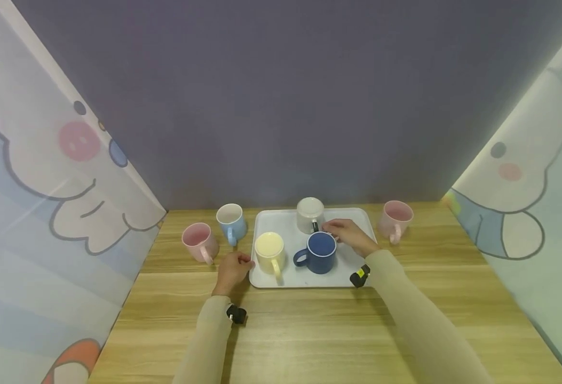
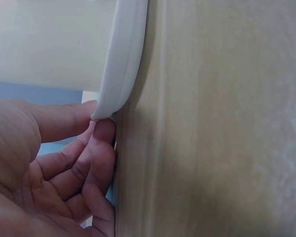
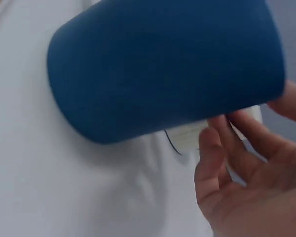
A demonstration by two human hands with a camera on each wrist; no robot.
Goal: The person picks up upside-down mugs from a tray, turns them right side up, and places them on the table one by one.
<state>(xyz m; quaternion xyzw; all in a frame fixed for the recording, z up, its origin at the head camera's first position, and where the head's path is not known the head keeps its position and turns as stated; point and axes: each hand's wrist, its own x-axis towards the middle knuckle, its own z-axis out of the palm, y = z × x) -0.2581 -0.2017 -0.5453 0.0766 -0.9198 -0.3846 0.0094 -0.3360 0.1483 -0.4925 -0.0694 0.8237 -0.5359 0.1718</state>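
A white tray (image 1: pixel 290 281) lies on the table. My left hand (image 1: pixel 233 271) pinches its left rim between thumb and fingers, beside a yellow mug (image 1: pixel 270 253). A dark blue mug (image 1: pixel 320 255) stands on the tray with its handle towards the left. Behind it is a white mug (image 1: pixel 308 217) with a black part on its handle. My right hand (image 1: pixel 353 234) reaches from the right, fingertips between these two mugs. In the right wrist view the blue mug (image 3: pixel 172 64) hides the thumb tip and some fingertips, so I cannot tell what they hold.
Left of the tray stand a pink mug (image 1: pixel 200 242) and a light blue mug (image 1: pixel 231 221). Another pink mug (image 1: pixel 396 220) is right of the tray. A dark grey panel (image 1: pixel 290 106) rises behind the wooden table (image 1: pixel 300 336), with patterned curtains at both sides.
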